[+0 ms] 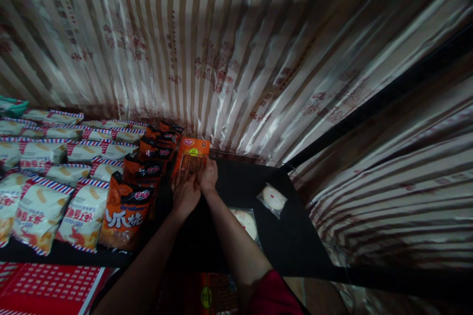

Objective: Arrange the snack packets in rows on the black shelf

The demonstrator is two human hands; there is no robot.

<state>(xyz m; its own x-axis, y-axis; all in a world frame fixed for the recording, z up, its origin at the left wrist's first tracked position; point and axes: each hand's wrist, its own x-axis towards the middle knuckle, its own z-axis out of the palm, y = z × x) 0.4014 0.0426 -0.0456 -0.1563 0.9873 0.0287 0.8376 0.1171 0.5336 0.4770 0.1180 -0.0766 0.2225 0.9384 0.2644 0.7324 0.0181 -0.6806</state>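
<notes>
An orange snack packet (191, 153) with a yellow label and a window showing brown strips stands tilted at the back of the black shelf. My left hand (185, 191) grips its lower left part, fingers over the front. At its lower right edge, my right hand (208, 175) is closed on the same packet, the two hands touching. Just left of the packet runs a row of orange and black snack bags (127, 216). To the right of my forearm, a clear pouch with a round white item (272, 199) lies flat, and a second such pouch (245, 221) is partly covered by the arm.
Rows of white snack bags with striped tops (42, 214) fill the shelf's left side. A striped curtain (229, 49) hangs behind, and a dark bar (369, 98) slants at the right. Below are a red checked box (48, 288) and another orange packet (218, 295).
</notes>
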